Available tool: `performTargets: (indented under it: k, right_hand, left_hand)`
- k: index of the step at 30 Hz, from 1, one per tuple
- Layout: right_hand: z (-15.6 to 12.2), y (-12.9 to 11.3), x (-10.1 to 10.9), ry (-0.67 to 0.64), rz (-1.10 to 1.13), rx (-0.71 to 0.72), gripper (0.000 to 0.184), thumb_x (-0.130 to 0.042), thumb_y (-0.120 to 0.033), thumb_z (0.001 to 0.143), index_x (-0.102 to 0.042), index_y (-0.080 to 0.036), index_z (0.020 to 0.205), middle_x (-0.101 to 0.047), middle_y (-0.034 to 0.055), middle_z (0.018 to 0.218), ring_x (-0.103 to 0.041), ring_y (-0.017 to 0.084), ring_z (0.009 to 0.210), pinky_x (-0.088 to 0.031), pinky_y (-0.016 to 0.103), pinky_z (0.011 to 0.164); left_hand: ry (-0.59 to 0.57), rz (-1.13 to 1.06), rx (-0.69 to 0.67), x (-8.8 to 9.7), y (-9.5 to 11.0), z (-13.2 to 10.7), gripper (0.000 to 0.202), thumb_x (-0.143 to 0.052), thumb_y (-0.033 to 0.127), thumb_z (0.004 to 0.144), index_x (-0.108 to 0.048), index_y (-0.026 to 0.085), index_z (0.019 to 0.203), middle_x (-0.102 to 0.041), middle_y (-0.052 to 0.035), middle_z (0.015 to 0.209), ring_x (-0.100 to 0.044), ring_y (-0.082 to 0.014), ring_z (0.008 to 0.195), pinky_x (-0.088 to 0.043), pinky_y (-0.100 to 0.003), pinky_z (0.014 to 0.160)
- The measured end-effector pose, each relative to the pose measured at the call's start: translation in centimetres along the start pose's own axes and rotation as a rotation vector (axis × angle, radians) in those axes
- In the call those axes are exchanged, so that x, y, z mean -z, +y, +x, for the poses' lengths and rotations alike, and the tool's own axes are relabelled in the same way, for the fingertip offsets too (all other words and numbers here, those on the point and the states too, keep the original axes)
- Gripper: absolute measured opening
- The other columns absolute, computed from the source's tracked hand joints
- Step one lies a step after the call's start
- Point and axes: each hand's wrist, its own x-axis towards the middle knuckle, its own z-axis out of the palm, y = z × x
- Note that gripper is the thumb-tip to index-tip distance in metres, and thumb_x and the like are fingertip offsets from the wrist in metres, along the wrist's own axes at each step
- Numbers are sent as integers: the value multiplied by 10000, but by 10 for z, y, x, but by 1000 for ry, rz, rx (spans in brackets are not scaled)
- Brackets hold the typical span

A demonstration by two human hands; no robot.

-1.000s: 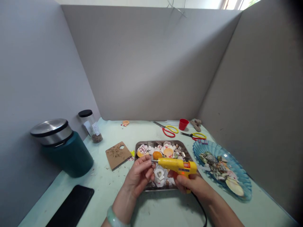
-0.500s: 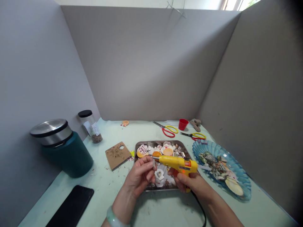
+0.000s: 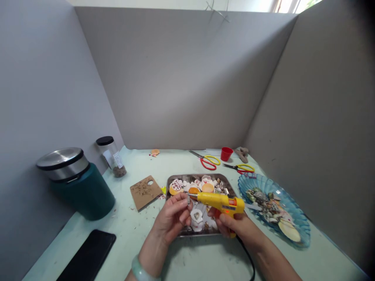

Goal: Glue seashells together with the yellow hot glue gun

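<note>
Head view: left fingers (image 3: 179, 203) pinch an indistinct piece (image 3: 189, 201); right fingers (image 3: 228, 221) clasp a glue gun (image 3: 215, 200), handle (image 3: 233, 235) partly hidden.

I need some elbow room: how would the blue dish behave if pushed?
The blue dish looks broad and low, so it would probably slide rather than tip. Its heaped shells look loose and may shift. It seems see-through, perhaps glass or plastic, possibly brittle.

Softly lit table (image 3: 187, 261), wide-angle view.
A washed-out window (image 3: 288, 6) lies at upper right; a soft diagonal shadow crosses the back panel (image 3: 175, 78); the right panel (image 3: 316, 97) is dimmer. At left, a metal lid (image 3: 60, 157) glints; a red lamp (image 3: 227, 211) glows on the glue gun (image 3: 215, 200). Blurred black darkens the upper right corner.
</note>
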Motion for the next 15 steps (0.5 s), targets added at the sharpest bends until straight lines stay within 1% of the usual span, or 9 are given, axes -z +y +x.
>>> performTargets:
  k: [4,10,15]
  right_hand:
    - [1,0,0,5,6,8,550,-652,-623,736,-631,-112,940,-464,-55,480,-371,77,424,-252,228,447]
    - [-2,-5,-1,-30,-23,-37,538,-677,-624,706,-644,-123,900,-480,-49,492,-379,80,433,-259,235,461]
    - [0,-3,0,-21,-21,-14,531,-665,-627,715,-640,-126,888,-474,-49,487,-369,80,426,-256,234,452]
  left_hand:
    - [-3,5,9,0,1,0,233,-784,223,638,-616,117,761,-602,10,615,-281,14,342,-360,-147,369]
    - [38,-17,11,-3,3,-2,265,-804,212,610,-631,134,794,-609,8,606,-287,11,344,-338,-146,368]
    - [19,-7,19,-1,2,-1,258,-795,217,625,-616,130,790,-610,12,608,-293,14,337,-347,-143,366]
